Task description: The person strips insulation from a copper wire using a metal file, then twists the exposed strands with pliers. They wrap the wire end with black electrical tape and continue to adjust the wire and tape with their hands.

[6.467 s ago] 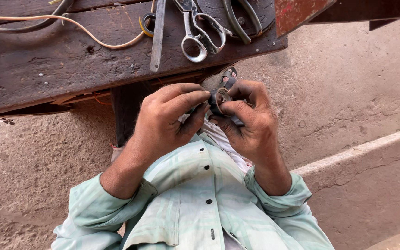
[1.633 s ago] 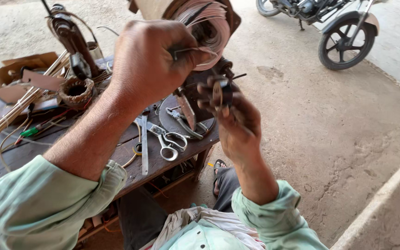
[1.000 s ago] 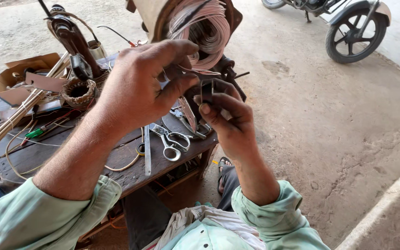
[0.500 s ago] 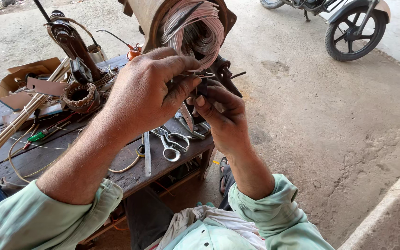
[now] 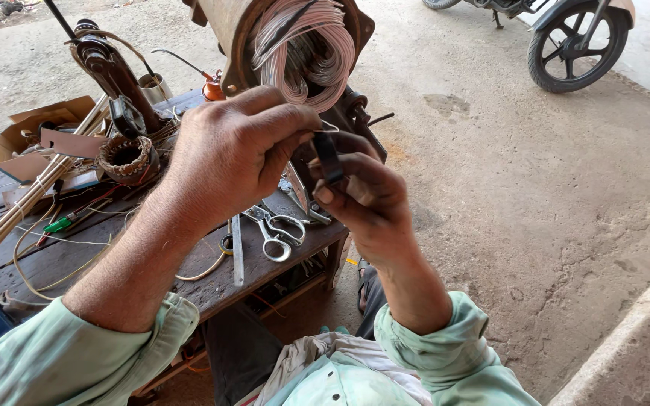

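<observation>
Outdoor concrete yard, rough and stained, motorcycle wheel at top right. Low dark wooden bench sits in front of the person, cluttered: scissors near the front edge, flat metal strip beside them, small wound coil ring further left, cardboard scraps, thin sticks leaning across, loose yellowish wire trailing over the boards. Green-handled tool lies among the wires.

Motor stator stands at the bench's far edge, open end facing the person, with pinkish-white winding loops bulging out. It is likely propped so the windings are within reach at chest height.

Left hand is raised, back of hand toward the camera, forearm angled up from lower left, thumb and forefinger closed in a narrow pinch on the top of a small dark strip. Right hand comes up from below, wrist bent, fingers curled around the lower part of the same strip, thumb pressed on its face. Both hands meet just in front of the stator opening, so the piece is held close to the windings, not touching the bench. A thin wire end shows just above the pinch; whether it is attached to the strip cannot be told.

Pale green sleeves are pulled to the forearms.
</observation>
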{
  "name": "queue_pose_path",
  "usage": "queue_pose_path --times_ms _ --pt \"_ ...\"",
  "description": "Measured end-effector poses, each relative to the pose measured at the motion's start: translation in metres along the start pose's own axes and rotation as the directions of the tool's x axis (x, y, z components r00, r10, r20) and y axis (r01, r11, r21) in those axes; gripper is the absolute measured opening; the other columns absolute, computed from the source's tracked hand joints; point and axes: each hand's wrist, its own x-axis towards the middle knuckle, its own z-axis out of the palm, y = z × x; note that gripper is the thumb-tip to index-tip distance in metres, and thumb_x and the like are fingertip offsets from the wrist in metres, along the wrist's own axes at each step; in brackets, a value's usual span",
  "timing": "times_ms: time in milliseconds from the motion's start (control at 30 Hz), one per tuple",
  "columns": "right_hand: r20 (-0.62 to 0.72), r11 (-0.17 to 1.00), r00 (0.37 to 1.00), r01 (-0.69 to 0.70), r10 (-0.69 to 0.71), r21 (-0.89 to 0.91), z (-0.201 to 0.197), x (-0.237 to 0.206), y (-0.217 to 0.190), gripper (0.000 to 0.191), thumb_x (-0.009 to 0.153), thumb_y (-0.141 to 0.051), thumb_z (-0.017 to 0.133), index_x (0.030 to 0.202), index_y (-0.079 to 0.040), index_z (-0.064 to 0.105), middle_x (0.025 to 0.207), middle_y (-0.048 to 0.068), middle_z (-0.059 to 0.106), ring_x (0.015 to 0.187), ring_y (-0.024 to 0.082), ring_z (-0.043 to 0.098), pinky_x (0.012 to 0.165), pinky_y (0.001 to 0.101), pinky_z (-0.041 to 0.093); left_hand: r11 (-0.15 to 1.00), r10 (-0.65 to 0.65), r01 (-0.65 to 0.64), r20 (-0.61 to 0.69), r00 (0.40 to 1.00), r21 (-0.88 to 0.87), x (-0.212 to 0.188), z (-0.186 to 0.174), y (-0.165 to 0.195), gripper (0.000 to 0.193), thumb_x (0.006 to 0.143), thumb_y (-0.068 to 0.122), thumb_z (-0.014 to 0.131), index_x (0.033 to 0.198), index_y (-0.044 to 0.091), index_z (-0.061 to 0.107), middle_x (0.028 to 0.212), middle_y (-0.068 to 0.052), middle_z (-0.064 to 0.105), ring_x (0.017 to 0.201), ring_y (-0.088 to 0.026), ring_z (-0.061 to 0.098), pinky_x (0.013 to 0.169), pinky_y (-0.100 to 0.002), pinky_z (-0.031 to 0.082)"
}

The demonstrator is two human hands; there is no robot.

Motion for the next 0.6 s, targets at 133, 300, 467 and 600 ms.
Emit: queue_pose_path --times_ms 133,300,467,600 --pt "-0.074 0.970 0.993 -0.070 0.089 0.231 -0.004 -0.003 -0.002 0.030 0.093 0.004 0.078 0.121 0.001 0.069 0.122 0.010 0.062 0.098 0.015 0.059 0.087 0.0292 0.049 0.999 0.013 -0.014 0.018 1.000 0.049 -0.004 0.000 -0.002 0.019 0.093 0.013 0.077 0.112 0.014 0.075 0.095 -0.003 0.070 0.084 -0.025 0.073 0.065 -0.040 0.057" --pt "-0.094 0.987 0.988 0.111 -0.123 -0.118 -0.005 0.009 -0.002 0.016 0.104 -0.004 0.075 0.116 0.004 0.069 0.115 0.009 0.062 0.098 0.014 0.061 0.086 0.0271 0.051 0.992 0.052 -0.049 -0.024 0.998 0.112 -0.008 0.004 -0.003 0.018 0.091 0.017 0.081 0.106 0.013 0.072 0.095 -0.003 0.069 0.090 -0.025 0.072 0.071 -0.040 0.058" --pt "0.006 0.754 0.980 0.158 -0.200 -0.637 -0.013 0.047 -0.010 0.021 0.108 -0.024 0.064 0.111 -0.003 0.067 0.095 0.000 0.067 0.079 0.009 0.061 0.066 0.0228 0.048 0.986 0.100 -0.094 -0.036 0.994 0.140 -0.009 0.008 0.000 0.019 0.090 0.012 0.079 0.105 0.007 0.068 0.102 -0.007 0.069 0.095 -0.026 0.072 0.077 -0.039 0.059" --pt "0.010 0.813 0.996 0.080 -0.091 -0.576 -0.013 0.067 -0.009 0.020 0.113 -0.022 0.069 0.105 -0.005 0.066 0.079 -0.003 0.065 0.071 0.004 0.054 0.062 0.0202 0.044 0.989 0.100 -0.087 -0.099 0.990 0.122 -0.011 0.007 0.003 0.018 0.095 0.015 0.081 0.106 0.007 0.069 0.105 -0.008 0.068 0.094 -0.026 0.070 0.076 -0.039 0.058"
